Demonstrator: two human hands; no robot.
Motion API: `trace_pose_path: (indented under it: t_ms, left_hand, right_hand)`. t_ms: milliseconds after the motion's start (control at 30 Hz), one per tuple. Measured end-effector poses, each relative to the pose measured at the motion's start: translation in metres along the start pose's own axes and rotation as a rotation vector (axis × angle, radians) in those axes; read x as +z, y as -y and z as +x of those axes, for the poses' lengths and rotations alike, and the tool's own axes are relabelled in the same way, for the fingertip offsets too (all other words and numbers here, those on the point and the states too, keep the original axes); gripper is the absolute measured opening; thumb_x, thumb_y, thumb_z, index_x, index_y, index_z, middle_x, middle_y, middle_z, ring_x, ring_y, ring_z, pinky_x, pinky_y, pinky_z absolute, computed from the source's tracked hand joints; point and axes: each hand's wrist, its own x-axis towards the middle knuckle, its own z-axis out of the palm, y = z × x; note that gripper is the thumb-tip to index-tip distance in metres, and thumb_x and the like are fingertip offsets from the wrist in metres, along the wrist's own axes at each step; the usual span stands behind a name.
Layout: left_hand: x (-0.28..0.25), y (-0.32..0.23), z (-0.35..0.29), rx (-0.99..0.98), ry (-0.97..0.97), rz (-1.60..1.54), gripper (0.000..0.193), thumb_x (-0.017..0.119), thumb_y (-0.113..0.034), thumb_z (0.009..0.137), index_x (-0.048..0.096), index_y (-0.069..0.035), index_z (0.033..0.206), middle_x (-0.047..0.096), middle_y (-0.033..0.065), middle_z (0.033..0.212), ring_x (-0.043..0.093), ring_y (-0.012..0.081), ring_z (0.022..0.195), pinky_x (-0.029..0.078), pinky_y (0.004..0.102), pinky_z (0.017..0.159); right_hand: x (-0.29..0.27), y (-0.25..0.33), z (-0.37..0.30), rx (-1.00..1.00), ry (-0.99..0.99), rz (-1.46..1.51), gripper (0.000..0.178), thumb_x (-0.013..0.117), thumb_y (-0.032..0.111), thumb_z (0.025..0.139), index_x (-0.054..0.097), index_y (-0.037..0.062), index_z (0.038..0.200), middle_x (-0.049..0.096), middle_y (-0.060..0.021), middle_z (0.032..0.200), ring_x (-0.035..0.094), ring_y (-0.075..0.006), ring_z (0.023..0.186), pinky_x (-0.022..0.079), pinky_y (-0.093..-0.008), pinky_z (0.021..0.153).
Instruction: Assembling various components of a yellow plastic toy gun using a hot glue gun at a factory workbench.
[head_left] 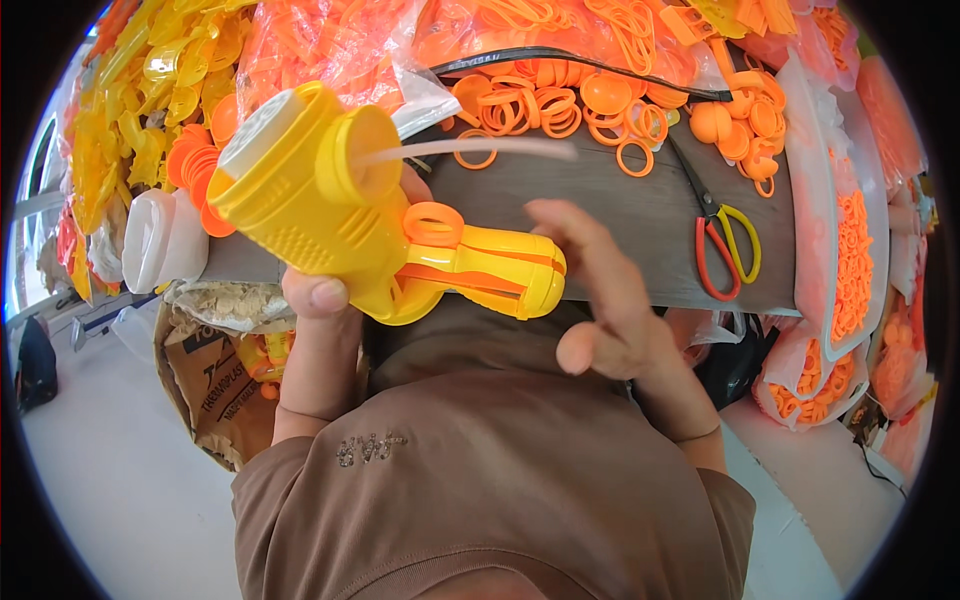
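My left hand is wrapped round a yellow plastic toy body, shaped like a toy gun and held tilted above my lap. A white perforated disc fills its upper left end. From a round yellow opening on its side, a thin whitish tube sticks out to the right. An orange ring-shaped part sits where the slotted yellow handle meets the body. My right hand hovers just beyond the handle's end, fingers apart and holding nothing, slightly blurred.
Scissors with red and yellow handles lie on the grey table. Orange rings and caps pile along its back, with yellow parts at left. A white container stands left. A plastic-lined bin of small orange pieces stands right.
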Motion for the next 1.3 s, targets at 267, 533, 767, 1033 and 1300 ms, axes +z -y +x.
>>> trace_pose_path:
  t_ms: [267,533,767,1033,1300]
  left_hand:
    - [0.008,0.005,-0.006,0.008,0.135,-0.271,0.086,0.075,-0.051,0.057,0.045,0.003,0.117,0.057,0.0191,0.094,0.063,0.0290,0.069,0.057,0.0370,0.060]
    - [0.021,-0.003,-0.031,0.019,-0.077,0.027,0.096,0.077,-0.049,0.056,0.037,0.001,0.127,0.058,0.0191,0.099,0.064,0.0301,0.081,0.057,0.0398,0.067]
    - [0.001,0.020,-0.006,0.107,0.237,-0.417,0.095,0.078,-0.046,0.053,0.037,0.001,0.125,0.057,0.0216,0.100,0.064,0.0334,0.080,0.056,0.0423,0.065]
    - [-0.006,0.000,0.004,0.019,0.351,-0.327,0.099,0.087,-0.030,0.053,0.033,0.001,0.129,0.055,0.0258,0.107,0.058,0.0463,0.101,0.055,0.0502,0.077]
    - [-0.003,0.005,0.012,0.173,0.321,-0.517,0.094,0.077,-0.035,0.052,0.036,0.003,0.127,0.055,0.0202,0.097,0.061,0.0384,0.091,0.056,0.0446,0.071]
  right_hand:
    - [0.017,0.009,0.008,-0.381,-0.111,-0.305,0.071,0.060,0.050,0.086,0.044,-0.0098,0.120,0.059,-0.0156,0.101,0.060,-0.0186,0.085,0.049,-0.0294,0.072]
    - [0.007,0.002,0.016,-0.318,-0.142,-0.177,0.071,0.054,0.058,0.086,0.049,-0.0068,0.115,0.062,-0.0124,0.092,0.062,-0.0176,0.075,0.049,-0.0268,0.067]
    - [0.023,0.004,0.013,-0.548,-0.222,-0.463,0.059,0.064,0.040,0.084,0.049,-0.0094,0.112,0.059,-0.0151,0.084,0.060,-0.0248,0.062,0.048,-0.0317,0.055]
    - [0.008,0.009,0.017,-0.675,-0.211,-0.526,0.056,0.070,0.035,0.080,0.050,-0.0096,0.107,0.058,-0.0150,0.078,0.059,-0.0257,0.058,0.047,-0.0329,0.049]
    - [0.015,0.004,0.006,-0.480,-0.136,-0.415,0.064,0.062,0.047,0.083,0.050,-0.0076,0.114,0.060,-0.0201,0.099,0.061,-0.0287,0.073,0.050,-0.0349,0.065]
